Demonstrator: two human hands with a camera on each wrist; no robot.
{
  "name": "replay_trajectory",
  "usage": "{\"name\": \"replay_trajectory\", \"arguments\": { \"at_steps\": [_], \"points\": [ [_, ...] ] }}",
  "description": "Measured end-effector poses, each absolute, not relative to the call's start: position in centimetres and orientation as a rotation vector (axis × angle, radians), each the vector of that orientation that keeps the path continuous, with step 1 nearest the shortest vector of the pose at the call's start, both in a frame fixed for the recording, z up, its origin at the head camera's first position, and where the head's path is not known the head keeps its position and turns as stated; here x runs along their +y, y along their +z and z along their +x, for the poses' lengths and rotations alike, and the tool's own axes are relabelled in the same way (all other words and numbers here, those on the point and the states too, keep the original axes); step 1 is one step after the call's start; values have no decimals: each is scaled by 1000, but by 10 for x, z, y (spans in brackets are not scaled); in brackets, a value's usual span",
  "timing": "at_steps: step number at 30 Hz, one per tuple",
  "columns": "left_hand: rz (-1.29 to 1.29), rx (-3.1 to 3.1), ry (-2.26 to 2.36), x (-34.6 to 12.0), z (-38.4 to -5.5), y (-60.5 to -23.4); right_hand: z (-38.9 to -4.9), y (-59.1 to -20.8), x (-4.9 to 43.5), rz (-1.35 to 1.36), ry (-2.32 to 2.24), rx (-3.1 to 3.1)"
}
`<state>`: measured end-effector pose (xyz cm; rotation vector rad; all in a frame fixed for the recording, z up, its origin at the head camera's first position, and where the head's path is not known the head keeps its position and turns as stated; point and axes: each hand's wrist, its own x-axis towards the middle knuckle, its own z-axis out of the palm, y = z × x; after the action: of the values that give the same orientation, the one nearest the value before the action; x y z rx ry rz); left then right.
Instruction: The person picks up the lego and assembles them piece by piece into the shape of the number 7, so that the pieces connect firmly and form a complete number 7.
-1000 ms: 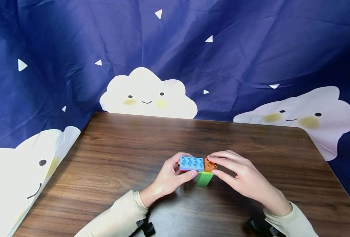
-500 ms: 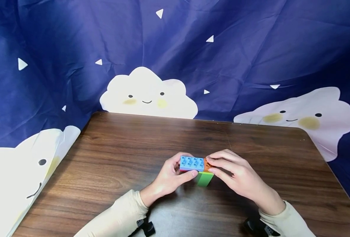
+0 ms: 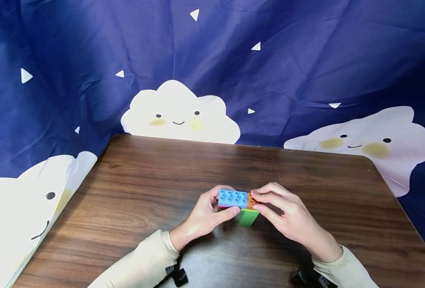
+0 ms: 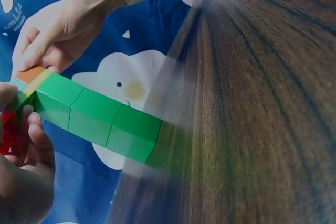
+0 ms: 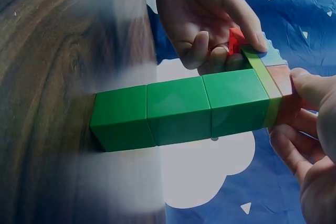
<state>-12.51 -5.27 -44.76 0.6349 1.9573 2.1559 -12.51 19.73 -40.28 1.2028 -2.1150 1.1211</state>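
Observation:
A column of three green blocks (image 5: 178,111) stands upright on the table, topped by a lime-green flat piece (image 5: 262,80). On that piece a blue studded toy brick (image 3: 232,198) sits side by side with a smaller orange brick (image 3: 252,201). The blue one reaches out left past the column, and a red brick (image 5: 236,40) shows below that overhang. My left hand (image 3: 205,218) holds the blue brick's left part, thumb along its near side and fingers round the red brick. With thumb and fingertips my right hand (image 3: 288,210) pinches the orange brick, hiding its right part.
The dark wooden table (image 3: 154,168) spreads around the column. Behind it hangs a blue curtain (image 3: 212,52) with white clouds and triangles. Black wrist devices (image 3: 178,276) are at both sleeves near the front.
My right hand has shifted slightly left, its fingers now covering more of the orange brick. The left hand and the column have stayed put.

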Motion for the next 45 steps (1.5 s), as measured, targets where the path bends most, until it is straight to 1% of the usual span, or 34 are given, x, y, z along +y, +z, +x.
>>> {"name": "replay_trajectory", "arguments": {
  "at_steps": [6, 15, 36, 45],
  "points": [
    [643, 1975, 2131, -55, -126, -447, -124, -406, 199, 1159, 1159, -2158],
    [630, 1983, 2105, -58, -128, -449, -120, -402, 198, 1066, 1101, -2311],
    [634, 2032, 2049, -63, -129, -451, -117, -403, 199, 1018, 1115, -2329],
    [716, 2210, 1940, -76, -129, -449, -115, -405, 204, 956, 1141, -2324]
  ]
}}
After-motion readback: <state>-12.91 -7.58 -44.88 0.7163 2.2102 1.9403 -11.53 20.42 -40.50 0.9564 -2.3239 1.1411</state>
